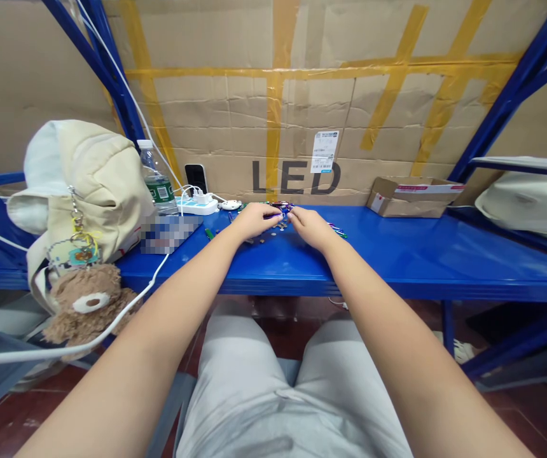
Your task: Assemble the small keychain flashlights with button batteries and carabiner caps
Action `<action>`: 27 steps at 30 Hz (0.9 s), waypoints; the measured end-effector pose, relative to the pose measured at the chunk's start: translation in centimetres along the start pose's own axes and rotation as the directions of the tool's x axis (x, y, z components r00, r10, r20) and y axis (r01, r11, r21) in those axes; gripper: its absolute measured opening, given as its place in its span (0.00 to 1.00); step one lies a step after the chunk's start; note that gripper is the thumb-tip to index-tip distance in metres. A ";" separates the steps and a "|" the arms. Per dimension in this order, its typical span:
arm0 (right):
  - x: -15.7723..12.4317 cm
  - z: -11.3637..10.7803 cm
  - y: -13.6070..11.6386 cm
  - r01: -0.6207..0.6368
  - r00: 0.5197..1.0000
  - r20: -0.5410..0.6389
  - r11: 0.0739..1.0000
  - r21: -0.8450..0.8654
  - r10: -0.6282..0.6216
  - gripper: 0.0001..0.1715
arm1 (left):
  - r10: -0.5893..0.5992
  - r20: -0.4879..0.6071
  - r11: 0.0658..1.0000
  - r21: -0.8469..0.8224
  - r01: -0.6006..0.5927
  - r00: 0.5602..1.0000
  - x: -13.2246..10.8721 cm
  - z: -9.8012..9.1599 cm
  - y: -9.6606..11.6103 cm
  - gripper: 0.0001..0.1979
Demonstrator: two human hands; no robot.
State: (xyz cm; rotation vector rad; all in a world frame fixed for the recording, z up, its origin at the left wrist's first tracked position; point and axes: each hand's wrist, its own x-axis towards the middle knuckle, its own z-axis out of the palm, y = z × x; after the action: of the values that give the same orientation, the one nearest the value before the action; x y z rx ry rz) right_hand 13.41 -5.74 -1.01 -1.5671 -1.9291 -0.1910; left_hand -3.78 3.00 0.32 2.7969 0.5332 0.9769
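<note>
My left hand (254, 219) and my right hand (306, 228) rest palm down, close together, on the blue steel shelf (426, 251). Their fingertips nearly meet above a scatter of small metal pieces (280, 225). A dark purple piece (272, 215) lies right at my left fingertips, and I cannot tell whether either hand holds it. Thin coloured sticks (338, 231) lie just beyond my right hand. A small green piece (209, 233) sits left of my left hand.
A cream bag (83, 184) with a teddy bear (87, 305) slumps at the shelf's left. Nearby stand a water bottle (158, 178), a power strip (197, 203) and a blurred flat object (171, 233). A cardboard box (411, 197) sits back right. A white cable (111, 324) hangs over the front edge.
</note>
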 end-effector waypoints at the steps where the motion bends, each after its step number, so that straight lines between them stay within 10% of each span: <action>1: 0.0 -0.1 0.1 0.002 1.000 -0.002 0.999 -0.039 -0.002 0.14 | -0.020 0.003 1.000 0.004 0.020 1.000 0.0 -0.1 0.0 0.15; 18: 0.1 -0.4 -0.6 0.072 0.990 0.138 0.911 -0.406 -0.017 0.16 | -0.065 0.139 0.993 -0.094 0.078 0.988 -0.2 -0.2 0.1 0.17; 27: -0.4 -0.2 -0.6 0.138 0.979 0.189 0.940 -0.312 -0.081 0.17 | 0.130 0.135 0.989 0.046 -0.138 0.982 0.0 0.2 -1.3 0.14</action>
State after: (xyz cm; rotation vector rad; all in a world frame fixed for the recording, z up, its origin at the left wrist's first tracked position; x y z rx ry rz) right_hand 12.99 -6.33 -0.96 -1.7332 -2.2120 -0.4524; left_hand -4.05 4.23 -0.21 2.9534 0.3642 0.8045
